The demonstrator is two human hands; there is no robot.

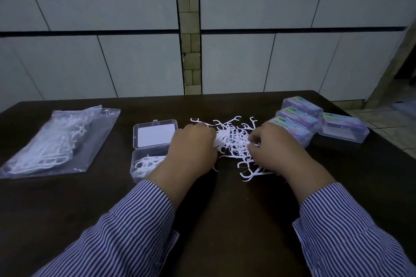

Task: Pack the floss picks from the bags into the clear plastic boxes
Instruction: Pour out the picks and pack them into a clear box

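Head view, fingers (pixel 255 145) curled, seemingly gripping floss picks (pixel 234 141)

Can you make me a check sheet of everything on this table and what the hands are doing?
Surface: dark table, bare near the person.
Job's things: loose pile of floss picks at the middle; open clear box left of it, lid flat, some picks inside; bag of floss picks lying at far left; four closed boxes at right.
Clutter: nothing seen.
Grippers: left hand and right hand both in the pile, fingers curled around picks.
Cables: nothing seen.
Surroundings: tiled wall behind; striped sleeves on both arms.
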